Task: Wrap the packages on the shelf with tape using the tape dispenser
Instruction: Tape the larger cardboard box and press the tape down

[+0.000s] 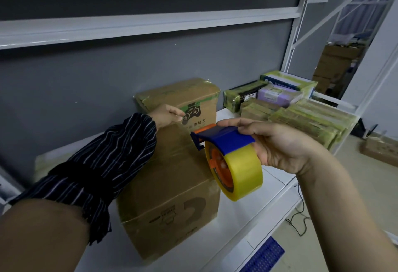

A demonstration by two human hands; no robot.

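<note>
A brown cardboard box (172, 187) stands on the white shelf (254, 202), with clear tape over its top. Behind it is a second cardboard box (193, 95) printed with a game controller. My right hand (277, 146) grips a blue and orange tape dispenser (224, 140) with a yellow tape roll (241, 174), held just above the front box's right edge. My left hand (165, 115), in a striped sleeve, pinches the end of the tape at the far top edge of the front box. A clear strip runs from there to the dispenser.
Several taped packages (301, 116) lie in stacks on the shelf's right end, among them a purple box (275, 94). A white shelf beam (150, 26) runs overhead. Cardboard boxes (336, 65) stand on the floor beyond, and a black cable (299, 218) trails below.
</note>
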